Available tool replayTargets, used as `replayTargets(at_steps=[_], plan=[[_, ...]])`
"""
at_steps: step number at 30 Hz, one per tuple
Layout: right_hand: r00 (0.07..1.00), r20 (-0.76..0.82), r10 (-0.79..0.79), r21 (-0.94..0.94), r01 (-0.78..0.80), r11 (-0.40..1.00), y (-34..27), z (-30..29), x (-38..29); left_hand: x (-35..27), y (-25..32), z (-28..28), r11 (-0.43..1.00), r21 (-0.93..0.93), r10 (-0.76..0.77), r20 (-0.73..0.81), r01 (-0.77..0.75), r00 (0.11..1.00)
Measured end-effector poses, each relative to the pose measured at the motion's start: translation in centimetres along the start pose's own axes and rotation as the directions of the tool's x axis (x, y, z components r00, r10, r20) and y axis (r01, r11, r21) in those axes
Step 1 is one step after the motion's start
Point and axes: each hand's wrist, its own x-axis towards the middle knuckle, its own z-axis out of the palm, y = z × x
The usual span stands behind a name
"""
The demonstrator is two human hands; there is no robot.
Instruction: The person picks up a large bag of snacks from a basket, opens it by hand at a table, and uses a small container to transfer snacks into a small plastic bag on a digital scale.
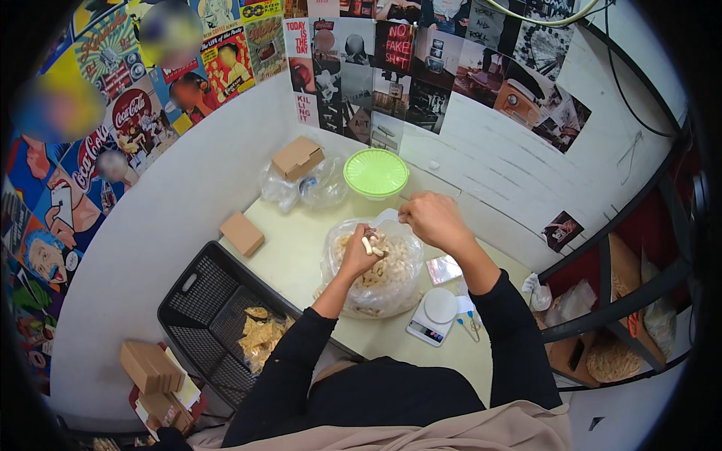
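My left hand (pixel 359 252) is closed around several pale, finger-like snack pieces (pixel 372 247) above a large clear plastic bag (pixel 409 287) full of similar pieces. My right hand (pixel 431 220) pinches the raised edge of the bag at its upper right; the fingertips are partly hidden. A white digital kitchen scale (pixel 433 318) lies to the bag's lower right. Between the scale and my right arm is a stack of small clear packets (pixel 444 269). Blue-handled scissors (pixel 468 327) lie beside the scale.
Behind the bag stands a tub with a green lid (pixel 376 172). Clear plastic bags and a cardboard box (pixel 298 158) are left of it; another box (pixel 242 234) lies nearer. A black crate (pixel 217 282) holds packed yellow snacks. At lower left a person's hand (pixel 153 423) is beside boxes.
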Motion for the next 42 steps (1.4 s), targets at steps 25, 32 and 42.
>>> replayTargets(at_steps=[25,32,42], plan=[[0.992,0.072,0.105,-0.045,-0.102,0.994,1.6,5.9,-3.1,0.1,2.1,-3.6,0.941,-0.332,0.046,-0.062,-0.064,0.997],[0.996,-0.063,0.066,-0.03,-0.068,0.997,2.5,16.5,-2.5,-0.6,2.6,-4.4,0.929,-0.365,0.051,-0.06,-0.069,0.997],[0.978,0.13,0.162,0.023,-0.166,0.986,1.4,16.9,-2.3,-1.5,0.3,-4.5,0.94,-0.336,0.048,-0.065,-0.067,0.997]])
